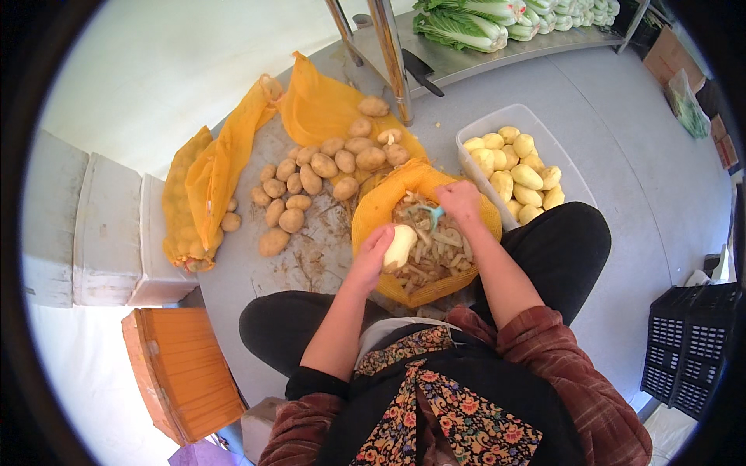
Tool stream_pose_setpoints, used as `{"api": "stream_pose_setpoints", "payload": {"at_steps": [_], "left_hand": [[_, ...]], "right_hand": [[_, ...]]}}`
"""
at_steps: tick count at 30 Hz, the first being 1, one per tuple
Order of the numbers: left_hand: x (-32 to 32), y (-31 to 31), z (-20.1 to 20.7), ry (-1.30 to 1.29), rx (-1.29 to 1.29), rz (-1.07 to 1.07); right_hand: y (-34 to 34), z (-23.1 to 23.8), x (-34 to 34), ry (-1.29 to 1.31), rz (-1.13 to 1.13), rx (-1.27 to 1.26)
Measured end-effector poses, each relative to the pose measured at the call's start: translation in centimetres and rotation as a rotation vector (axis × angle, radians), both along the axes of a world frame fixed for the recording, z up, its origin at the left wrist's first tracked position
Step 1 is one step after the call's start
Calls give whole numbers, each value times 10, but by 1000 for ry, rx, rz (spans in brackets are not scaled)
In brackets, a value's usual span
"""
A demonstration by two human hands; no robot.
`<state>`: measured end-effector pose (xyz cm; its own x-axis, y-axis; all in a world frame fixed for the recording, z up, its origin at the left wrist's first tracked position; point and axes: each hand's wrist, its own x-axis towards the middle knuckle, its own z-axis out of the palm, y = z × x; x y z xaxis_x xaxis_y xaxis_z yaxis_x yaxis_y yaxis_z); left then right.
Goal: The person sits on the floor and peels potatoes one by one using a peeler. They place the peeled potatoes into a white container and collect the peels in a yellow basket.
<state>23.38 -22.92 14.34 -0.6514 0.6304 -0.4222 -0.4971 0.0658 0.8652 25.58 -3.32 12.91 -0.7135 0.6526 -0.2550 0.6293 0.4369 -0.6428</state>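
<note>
The fingers of the left hand (pixel 377 250) are spread only to a potato's width and curved round the side of a peeled potato (pixel 399 248), which is held over the near-left part of a sack of peelings. Those of the right hand (pixel 460 200) are folded tightly in a fist, by which a turquoise peeler (pixel 434 215) is gripped; its handle is mostly hidden, and its head is kept just apart from the potato.

The whole scene is set on a grey floor (pixel 614 147). At its far side a metal table (pixel 536 48) is stacked with Chinese cabbages (pixel 466 29). An orange box (pixel 190 373) is seen at the lower left, a black crate (pixel 691 342) at the right. A yellow mesh sack (pixel 371 217) is placed between the bent legs, its wide mouth filled with peelings (pixel 444 252). Beside the right knee a translucent tub (pixel 472 126) is partly filled with other peeled potatoes (pixel 528 177). Unpeeled potatoes (pixel 322 165) are scattered beyond the sack and to its left — some on yellow mesh. A dark-handled knife (pixel 420 70) is seen by the table's edge.
</note>
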Motion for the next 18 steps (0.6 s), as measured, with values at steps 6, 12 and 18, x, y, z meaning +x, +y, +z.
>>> {"api": "stream_pose_setpoints", "payload": {"at_steps": [6, 12, 18], "left_hand": [[-7, -2, 9, -425, 144, 121], [-4, 8, -12, -338, 53, 279], [-7, -2, -6, -446, 49, 63]], "right_hand": [[0, -1, 5, 245, 45, 104], [-38, 6, 5, 435, 378, 186], [-9, -3, 0, 169, 49, 157]]}}
